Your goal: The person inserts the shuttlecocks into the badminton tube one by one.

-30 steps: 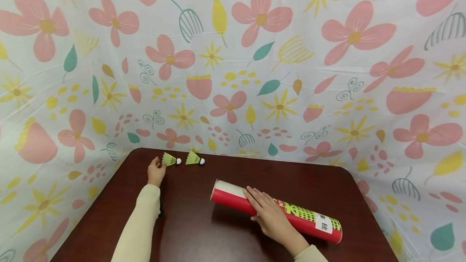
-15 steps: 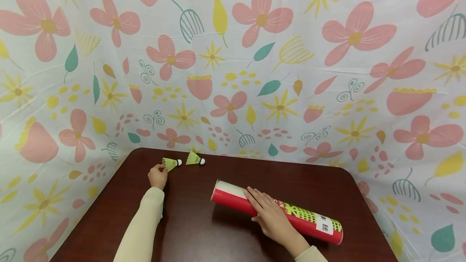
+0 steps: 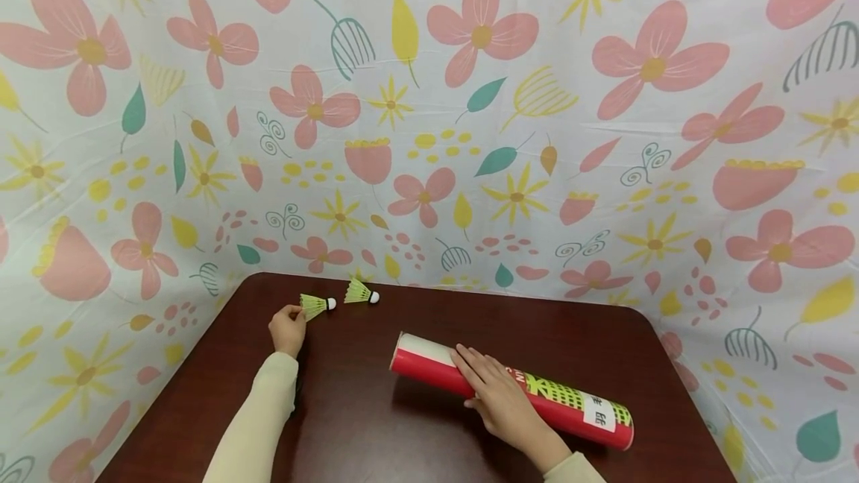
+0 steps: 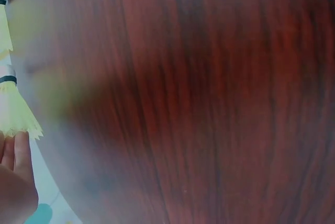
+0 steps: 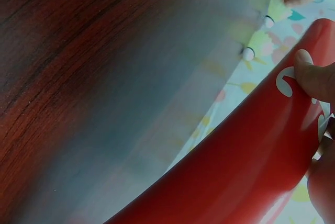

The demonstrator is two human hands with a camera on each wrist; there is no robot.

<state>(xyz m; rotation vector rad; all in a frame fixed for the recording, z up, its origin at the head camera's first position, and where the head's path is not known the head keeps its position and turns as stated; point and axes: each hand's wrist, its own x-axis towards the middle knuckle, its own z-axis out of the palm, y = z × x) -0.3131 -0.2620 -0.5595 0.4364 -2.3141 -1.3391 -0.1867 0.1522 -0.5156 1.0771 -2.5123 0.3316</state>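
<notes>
At the far left of the table, my left hand pinches the skirt edge of a yellow-green shuttlecock between thumb and fingers. Its white cork points right. In the left wrist view, fingertips meet the feathery rim of that shuttlecock. A second shuttlecock lies just behind and to the right. My right hand holds a long red shuttlecock tube, its fingers laid over the top. The right wrist view shows the thumb on one side of the tube and fingers on the other.
The dark brown wooden table has rounded far corners. A white cloth printed with flowers and leaves hangs behind it and along both sides. The tube slants across the right half of the table.
My left hand has come from beside the nearer shuttlecock to pinch its skirt, drawing back slightly; that shuttlecock has shifted a little. The right hand and tube stay almost still.
</notes>
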